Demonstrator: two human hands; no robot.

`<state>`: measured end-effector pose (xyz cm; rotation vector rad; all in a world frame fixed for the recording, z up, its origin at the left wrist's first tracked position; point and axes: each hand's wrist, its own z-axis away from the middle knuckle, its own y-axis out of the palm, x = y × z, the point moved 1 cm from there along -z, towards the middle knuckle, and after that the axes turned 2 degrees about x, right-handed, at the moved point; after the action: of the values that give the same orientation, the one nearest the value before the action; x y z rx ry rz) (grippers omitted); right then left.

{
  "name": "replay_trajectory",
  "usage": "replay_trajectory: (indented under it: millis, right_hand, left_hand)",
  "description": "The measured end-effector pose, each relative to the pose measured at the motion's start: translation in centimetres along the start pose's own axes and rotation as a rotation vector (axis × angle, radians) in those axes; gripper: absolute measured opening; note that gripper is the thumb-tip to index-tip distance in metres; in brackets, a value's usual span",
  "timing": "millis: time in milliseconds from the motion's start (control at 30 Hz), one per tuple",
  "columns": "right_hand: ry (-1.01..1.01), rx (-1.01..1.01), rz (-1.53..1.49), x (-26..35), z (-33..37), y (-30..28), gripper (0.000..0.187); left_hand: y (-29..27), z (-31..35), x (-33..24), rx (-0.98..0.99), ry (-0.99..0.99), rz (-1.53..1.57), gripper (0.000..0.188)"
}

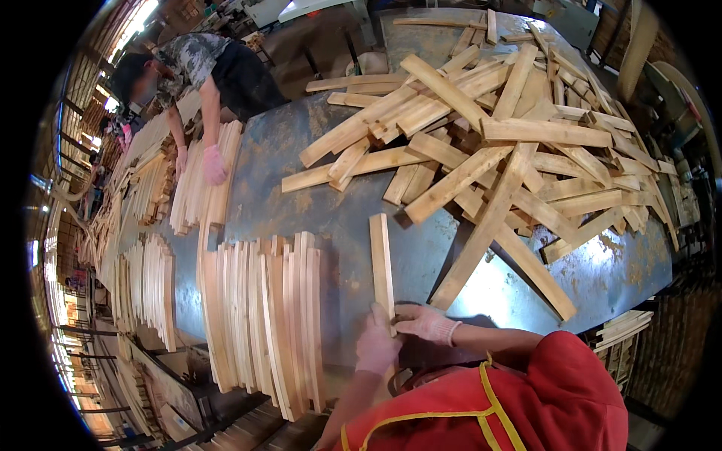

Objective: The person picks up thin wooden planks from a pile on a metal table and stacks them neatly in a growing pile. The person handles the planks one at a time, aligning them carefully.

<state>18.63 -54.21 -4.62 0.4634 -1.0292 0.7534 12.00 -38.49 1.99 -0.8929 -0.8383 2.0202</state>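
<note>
The left hand (pixel 378 346) has its grip closed round the lower end of a straight, square-edged wooden slat (pixel 382 263) pointing to 12 o'clock by the worktop's (pixel 265 169) near edge, while the right hand's (pixel 426 323) bent fingers meet it from 3 o'clock, how tightly I cannot tell. From the hands, bare, dust-patched metallic surface opens toward 11 o'clock, a criss-crossed wooden pile (pixel 545 132) spreads around 1, and a tight row (pixel 263 316) of slats lies at 9.
</note>
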Motion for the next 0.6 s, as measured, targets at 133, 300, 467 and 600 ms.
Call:
replay_trajectory:
  millis: [133, 300, 467, 600]
  right_hand:
    - [-0.207, -0.723, 0.158, 2.5, 2.7, -6.8, 0.045]
    - [-0.199, -1.072, -0.667, 0.3, 0.9, -14.6, 0.043]
    - [-0.199, -0.792, -0.872, -4.6, -2.3, -10.9, 0.038]
    - [0.112, -0.426, -0.874, -1.3, 3.4, 2.9, 0.025]
  left_hand:
    - [1.9, 1.1, 3.9, -0.103, -0.116, -0.022, 0.078]
    - [2.0, 2.7, 14.1, -0.545, -0.026, -0.461, 0.082]
    - [0.5, 4.7, 16.9, -0.613, -0.054, -0.449, 0.090]
    - [3.7, 5.8, 15.2, -0.627, 0.252, -0.294, 0.096]
